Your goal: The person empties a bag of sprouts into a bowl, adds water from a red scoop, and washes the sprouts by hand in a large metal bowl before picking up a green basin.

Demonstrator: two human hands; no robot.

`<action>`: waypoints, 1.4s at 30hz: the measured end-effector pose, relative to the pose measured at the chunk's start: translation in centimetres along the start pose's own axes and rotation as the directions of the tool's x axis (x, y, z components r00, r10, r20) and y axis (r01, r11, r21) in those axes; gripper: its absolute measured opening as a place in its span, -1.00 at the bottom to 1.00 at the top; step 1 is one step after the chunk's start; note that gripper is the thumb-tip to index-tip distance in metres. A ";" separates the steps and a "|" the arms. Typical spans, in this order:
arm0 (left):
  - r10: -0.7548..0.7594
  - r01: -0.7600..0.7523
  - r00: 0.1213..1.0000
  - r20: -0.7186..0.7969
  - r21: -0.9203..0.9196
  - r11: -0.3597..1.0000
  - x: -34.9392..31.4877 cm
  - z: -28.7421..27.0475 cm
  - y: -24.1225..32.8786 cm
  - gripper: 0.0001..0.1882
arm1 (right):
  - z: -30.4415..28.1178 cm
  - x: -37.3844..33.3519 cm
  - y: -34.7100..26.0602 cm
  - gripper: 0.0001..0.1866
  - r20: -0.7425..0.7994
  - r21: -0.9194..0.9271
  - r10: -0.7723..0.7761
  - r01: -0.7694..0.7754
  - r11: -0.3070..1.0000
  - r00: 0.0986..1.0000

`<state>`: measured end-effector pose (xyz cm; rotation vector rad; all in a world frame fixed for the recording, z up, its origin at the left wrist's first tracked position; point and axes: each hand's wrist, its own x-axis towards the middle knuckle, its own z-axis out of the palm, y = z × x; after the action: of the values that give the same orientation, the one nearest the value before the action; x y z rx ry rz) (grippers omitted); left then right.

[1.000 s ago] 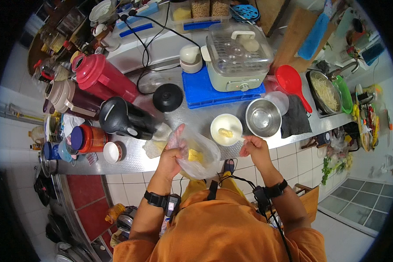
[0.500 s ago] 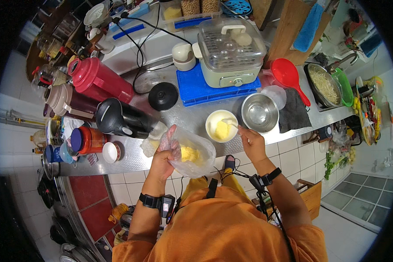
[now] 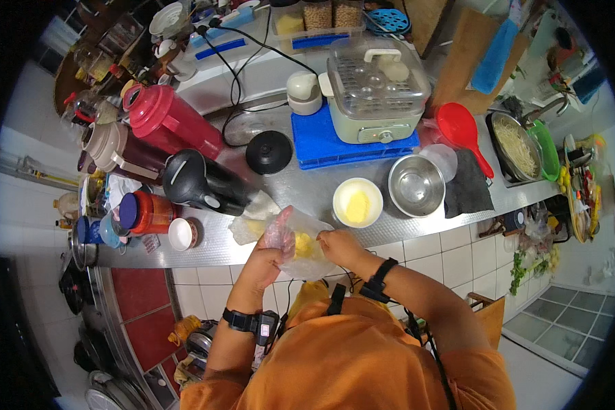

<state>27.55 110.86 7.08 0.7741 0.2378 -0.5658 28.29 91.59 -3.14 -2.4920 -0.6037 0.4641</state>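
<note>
Inside the bag (image 3: 313, 223) — yellow powder (image 3: 303, 245), seemingly

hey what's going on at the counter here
A person has a clear plastic bag of yellow powder in the left hand. The right hand is at the bag's right side; what it grips is hard to tell. On the counter, a white bowl holds yellow powder too, with a steel bowl just to its right.

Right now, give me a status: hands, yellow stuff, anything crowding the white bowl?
Left hand gripping plastic bag; right hand at its right edge. Yellow stuff in bag and white bowl. Steel bowl close on right.
</note>
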 end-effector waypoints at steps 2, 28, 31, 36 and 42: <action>-0.010 0.012 0.999 -0.031 0.088 0.996 0.2 0.4 -0.4 -0.06 | 2.0 1.1 0.0 -0.75 -0.064 0.339 0.121 -0.092 0.936 0.991; 0.028 -0.021 0.997 -0.070 0.093 0.995 -0.1 -0.1 0.6 -0.05 | -8.3 -5.0 2.9 -0.76 0.154 0.969 0.347 -0.210 0.127 0.925; 0.046 -0.035 0.994 -0.102 0.111 0.993 -0.1 0.2 0.6 -0.05 | -8.9 -5.7 5.0 -0.75 -0.044 0.968 0.462 -0.077 0.239 0.886; 0.037 -0.025 0.994 -0.101 0.110 0.994 -0.1 0.7 0.7 -0.06 | -6.3 -5.5 7.8 -0.71 -0.358 0.742 0.367 0.023 0.670 0.859; 0.042 -0.029 0.991 -0.131 0.100 0.995 -0.3 0.2 0.4 -0.06 | -7.8 -5.1 7.0 -0.68 -0.585 0.121 -0.007 0.096 0.988 0.811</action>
<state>27.53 111.03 7.59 0.9113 0.3201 -0.4954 29.62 80.48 0.15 -2.2917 -0.3650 -0.2800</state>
